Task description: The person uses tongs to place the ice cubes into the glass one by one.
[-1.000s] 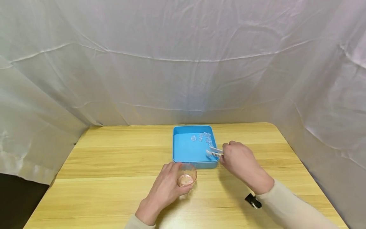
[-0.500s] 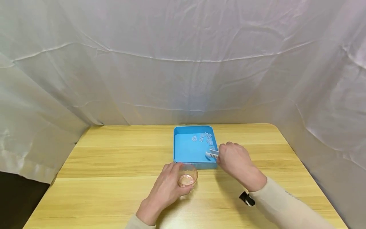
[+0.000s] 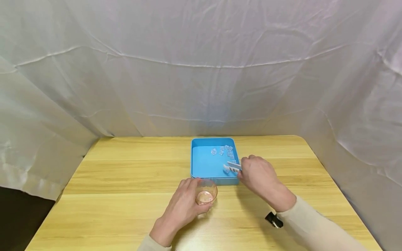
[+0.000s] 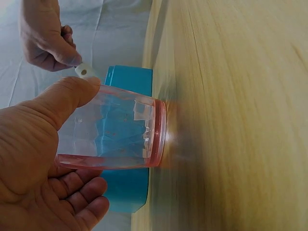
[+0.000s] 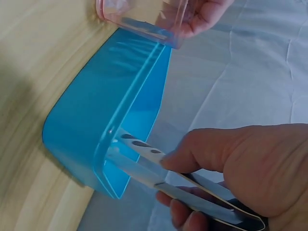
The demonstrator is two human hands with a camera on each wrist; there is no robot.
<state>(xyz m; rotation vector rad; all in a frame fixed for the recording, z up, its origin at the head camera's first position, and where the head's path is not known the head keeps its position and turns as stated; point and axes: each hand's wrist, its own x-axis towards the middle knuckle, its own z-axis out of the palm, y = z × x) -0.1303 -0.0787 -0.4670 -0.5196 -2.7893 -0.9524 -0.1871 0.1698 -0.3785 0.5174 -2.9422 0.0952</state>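
My left hand [image 3: 183, 204] curls round a clear pinkish tumbler [image 3: 206, 198], which stands upright on the table in front of the blue tray [image 3: 202, 164]. In the left wrist view the thumb lies along the near side of the tumbler [image 4: 125, 125], and no contents show inside. My right hand [image 3: 259, 179] grips a pair of tongs [image 5: 180, 195] between thumb and fingers. The tongs' white tips [image 3: 230, 168] reach over the tray's right rim, down inside its front right corner. Several clear ice-like cubes [image 3: 230, 153] lie along the tray's right side. Whether the tips pinch a cube, I cannot tell.
A wood-grain table [image 3: 125, 181] carries everything. Grey-white cloth [image 3: 201, 87] hangs behind it and at both sides. The tray's walls are low. A black clip-like piece [image 3: 274, 220] hangs by my right sleeve.
My right hand has moved slightly left with the tongs, and their tips have shifted left inside the tray. My left hand and the tumbler have stayed put.
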